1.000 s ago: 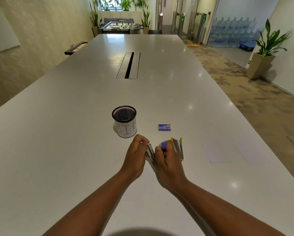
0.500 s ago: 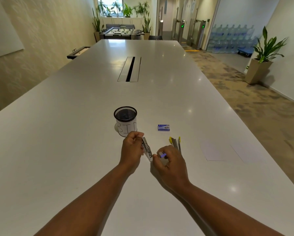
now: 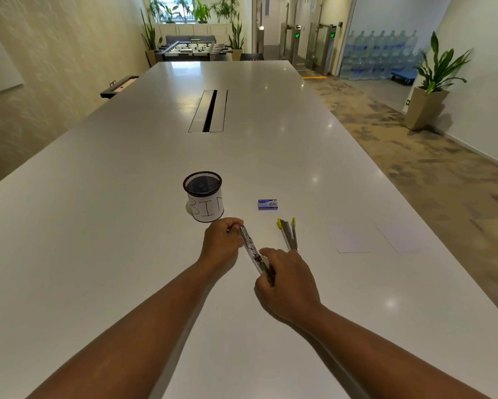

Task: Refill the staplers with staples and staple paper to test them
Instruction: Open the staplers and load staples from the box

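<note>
A metal stapler lies spread open between my two hands on the white table. My left hand grips its far end with curled fingers. My right hand holds the near end, its fingers curled round that part. A second stapler with yellow tips lies opened in a V just right of them. A small blue staple box sits beyond it. Two white paper sheets lie flat further right.
A black mesh cup with a paper label reading BIN stands just beyond my left hand. A cable slot runs along the table's middle. The table's right edge drops to carpeted floor, with a potted plant by the wall.
The stapler has been swung open and lowered until it lies stretched out between my hands. My right hand moved toward me with the near end. The blue part is no longer visible.
</note>
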`<control>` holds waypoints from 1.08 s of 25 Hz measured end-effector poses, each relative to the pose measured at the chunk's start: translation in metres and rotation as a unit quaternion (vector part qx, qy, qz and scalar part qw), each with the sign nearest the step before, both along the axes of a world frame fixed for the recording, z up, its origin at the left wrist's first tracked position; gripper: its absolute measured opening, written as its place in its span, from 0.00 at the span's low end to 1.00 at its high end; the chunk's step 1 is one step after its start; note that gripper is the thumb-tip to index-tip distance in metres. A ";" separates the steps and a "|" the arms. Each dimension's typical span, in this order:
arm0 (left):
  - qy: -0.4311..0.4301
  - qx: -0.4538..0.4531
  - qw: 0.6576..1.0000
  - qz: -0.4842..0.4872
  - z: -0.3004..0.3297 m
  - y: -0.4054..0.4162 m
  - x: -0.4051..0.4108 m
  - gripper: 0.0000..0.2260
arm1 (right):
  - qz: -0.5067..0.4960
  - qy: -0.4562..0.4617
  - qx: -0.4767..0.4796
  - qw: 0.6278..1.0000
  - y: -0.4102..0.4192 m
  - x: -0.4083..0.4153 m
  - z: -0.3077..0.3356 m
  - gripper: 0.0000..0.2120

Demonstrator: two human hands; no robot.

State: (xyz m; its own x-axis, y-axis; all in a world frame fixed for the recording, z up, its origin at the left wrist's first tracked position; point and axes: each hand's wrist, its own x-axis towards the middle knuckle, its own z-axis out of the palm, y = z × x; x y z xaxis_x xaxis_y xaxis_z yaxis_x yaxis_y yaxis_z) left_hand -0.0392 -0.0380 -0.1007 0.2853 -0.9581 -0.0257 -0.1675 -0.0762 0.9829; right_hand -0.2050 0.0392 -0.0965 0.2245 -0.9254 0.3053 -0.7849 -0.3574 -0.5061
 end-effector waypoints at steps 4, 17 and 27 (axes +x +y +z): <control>-0.280 -0.036 0.956 -0.078 0.006 -0.001 -0.001 0.11 | 0.044 0.017 0.009 0.999 0.001 -0.001 0.000 0.07; -0.421 -0.146 0.884 -0.141 -0.011 -0.002 0.032 0.12 | 0.123 0.040 0.265 0.956 -0.056 0.005 0.046 0.37; -0.404 -0.146 0.894 -0.130 -0.010 -0.003 0.033 0.10 | 0.137 0.083 0.305 0.939 -0.087 0.011 0.052 0.40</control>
State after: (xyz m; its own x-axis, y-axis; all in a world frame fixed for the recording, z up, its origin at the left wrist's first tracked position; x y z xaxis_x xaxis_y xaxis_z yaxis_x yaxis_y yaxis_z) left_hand -0.0062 -0.0415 -0.1108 -0.1355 -0.9267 0.3505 -0.8063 0.3087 0.5046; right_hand -0.1936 -0.0478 -0.0444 0.4765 -0.8178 -0.3227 -0.7920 -0.2400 -0.5613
